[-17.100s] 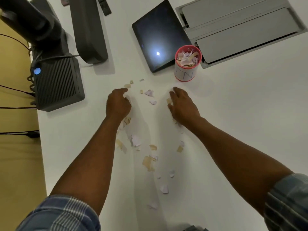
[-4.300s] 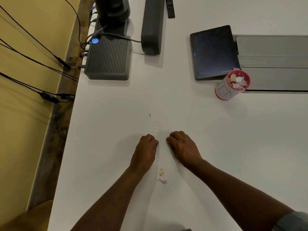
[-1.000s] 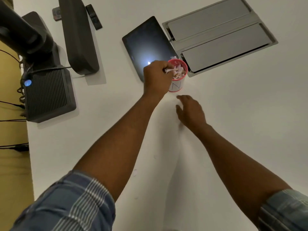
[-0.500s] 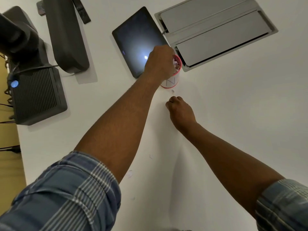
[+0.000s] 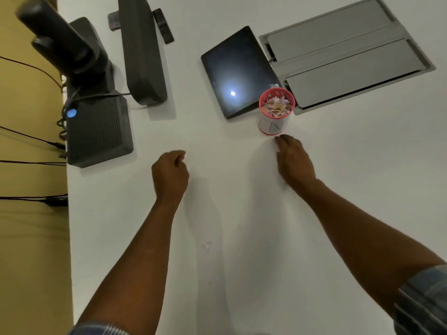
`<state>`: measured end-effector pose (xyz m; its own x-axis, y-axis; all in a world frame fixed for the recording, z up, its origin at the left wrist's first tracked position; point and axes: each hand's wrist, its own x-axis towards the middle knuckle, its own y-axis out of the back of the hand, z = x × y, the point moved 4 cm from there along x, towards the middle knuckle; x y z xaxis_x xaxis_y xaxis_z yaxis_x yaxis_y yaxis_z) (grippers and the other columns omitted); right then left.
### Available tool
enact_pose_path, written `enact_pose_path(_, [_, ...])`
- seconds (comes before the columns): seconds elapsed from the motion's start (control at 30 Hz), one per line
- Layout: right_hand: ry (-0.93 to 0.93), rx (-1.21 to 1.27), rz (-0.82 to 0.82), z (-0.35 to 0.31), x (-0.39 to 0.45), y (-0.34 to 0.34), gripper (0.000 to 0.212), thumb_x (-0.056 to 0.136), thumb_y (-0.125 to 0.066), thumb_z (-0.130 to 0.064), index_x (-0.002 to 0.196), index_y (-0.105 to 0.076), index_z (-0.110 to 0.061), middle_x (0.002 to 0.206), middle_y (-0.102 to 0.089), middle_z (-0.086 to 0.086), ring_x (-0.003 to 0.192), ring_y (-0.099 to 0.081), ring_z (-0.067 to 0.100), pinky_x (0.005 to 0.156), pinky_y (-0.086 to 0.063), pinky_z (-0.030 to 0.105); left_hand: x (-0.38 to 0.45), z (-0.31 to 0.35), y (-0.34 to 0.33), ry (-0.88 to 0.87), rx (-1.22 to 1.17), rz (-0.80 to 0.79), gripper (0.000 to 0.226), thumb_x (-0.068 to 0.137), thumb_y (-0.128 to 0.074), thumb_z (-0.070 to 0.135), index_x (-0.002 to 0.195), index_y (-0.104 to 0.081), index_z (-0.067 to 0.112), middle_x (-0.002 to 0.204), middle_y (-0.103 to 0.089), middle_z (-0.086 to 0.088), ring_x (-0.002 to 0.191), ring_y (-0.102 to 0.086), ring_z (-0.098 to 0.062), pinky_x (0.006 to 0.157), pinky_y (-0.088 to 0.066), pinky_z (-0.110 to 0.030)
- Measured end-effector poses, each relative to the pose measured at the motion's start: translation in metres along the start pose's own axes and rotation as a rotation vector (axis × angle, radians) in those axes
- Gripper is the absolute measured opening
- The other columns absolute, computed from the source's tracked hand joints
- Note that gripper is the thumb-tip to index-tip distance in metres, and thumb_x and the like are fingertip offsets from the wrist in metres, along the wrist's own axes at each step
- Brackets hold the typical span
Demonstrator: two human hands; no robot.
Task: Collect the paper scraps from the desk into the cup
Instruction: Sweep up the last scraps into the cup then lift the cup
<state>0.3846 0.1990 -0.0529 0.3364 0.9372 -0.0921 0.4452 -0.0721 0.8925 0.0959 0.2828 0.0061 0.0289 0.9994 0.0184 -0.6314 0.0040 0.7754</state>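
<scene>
A white paper cup (image 5: 274, 125) with a red rim stands upright on the white desk (image 5: 350, 165), heaped with paper scraps (image 5: 276, 105). My right hand (image 5: 294, 160) lies flat on the desk just in front of the cup, fingertips close to its base, holding nothing. My left hand (image 5: 170, 174) hovers to the left, well away from the cup, fingers loosely curled with nothing visible in them. One small white scrap (image 5: 207, 245) lies on the desk between my forearms, with a few tiny specks near it.
A dark tablet (image 5: 238, 71) lies just behind the cup, beside a grey flap panel (image 5: 346, 54) set into the desk. A black ribbed box (image 5: 96, 131) with a blue light, a dark monitor foot (image 5: 142, 49) and cables sit at the left edge.
My left hand has drawn back from over the cup to the left and toward me. My right hand has opened flat and slid closer to the cup's base.
</scene>
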Motion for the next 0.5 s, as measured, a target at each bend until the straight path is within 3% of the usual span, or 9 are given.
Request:
enact_pose_path(0.1, [0.018, -0.035, -0.108, 0.0, 0.01, -0.009, 0.047, 0.096, -0.043, -0.017, 0.142, -0.036, -0.011, 0.145, -0.041, 0.011, 0.131, -0.038, 0.028, 0.103, -0.039, 0.042, -0.015, -0.05, 0.017, 0.143, 0.05, 0.032, 0.029, 0.086, -0.051, -0.006, 0.108, -0.066, 0.006, 0.111, -0.067, -0.012, 0.104, -0.063, -0.024, 0.09, -0.042, -0.019])
enact_pose_path(0.17, [-0.029, -0.021, -0.129, 0.0, 0.009, -0.014, 0.041, 0.099, -0.036, -0.03, 0.138, -0.042, -0.017, 0.142, -0.044, 0.007, 0.126, -0.045, 0.027, 0.102, -0.037, 0.037, -0.023, -0.072, 0.021, 0.201, 0.087, 0.021, 0.032, 0.086, -0.05, -0.007, 0.112, -0.064, 0.007, 0.117, -0.065, -0.011, 0.11, -0.06, -0.025, 0.092, -0.039, -0.019])
enact_pose_path(0.23, [-0.006, -0.014, -0.103, -0.009, 0.001, -0.019, 0.036, 0.099, -0.036, -0.029, 0.131, -0.048, -0.016, 0.135, -0.049, 0.009, 0.116, -0.051, 0.029, 0.095, -0.04, 0.037, -0.027, -0.083, 0.021, 0.229, 0.112, -0.007, 0.034, 0.087, -0.049, -0.007, 0.116, -0.062, 0.007, 0.123, -0.061, -0.012, 0.115, -0.056, -0.026, 0.095, -0.037, -0.02])
enact_pose_path(0.37, [0.218, -0.024, -0.101, -0.045, -0.038, -0.033, 0.03, 0.093, -0.05, -0.005, 0.122, -0.054, -0.003, 0.127, -0.054, 0.017, 0.113, -0.052, 0.034, 0.085, -0.05, 0.042, -0.029, -0.081, 0.009, 0.108, 0.184, -0.142, 0.033, 0.09, -0.047, 0.0, 0.12, -0.061, 0.007, 0.126, -0.057, -0.012, 0.118, -0.052, -0.026, 0.099, -0.036, -0.021])
enact_pose_path(0.5, [0.303, 0.017, -0.223, -0.074, -0.095, -0.051, 0.032, 0.092, -0.055, -0.006, 0.123, -0.055, 0.0, 0.124, -0.056, 0.021, 0.11, -0.056, 0.036, 0.084, -0.052, 0.043, -0.046, -0.072, -0.004, -0.071, 0.24, -0.26, 0.025, 0.091, -0.053, 0.01, 0.113, -0.065, 0.007, 0.121, -0.055, -0.01, 0.113, -0.05, -0.026, 0.093, -0.043, -0.029])
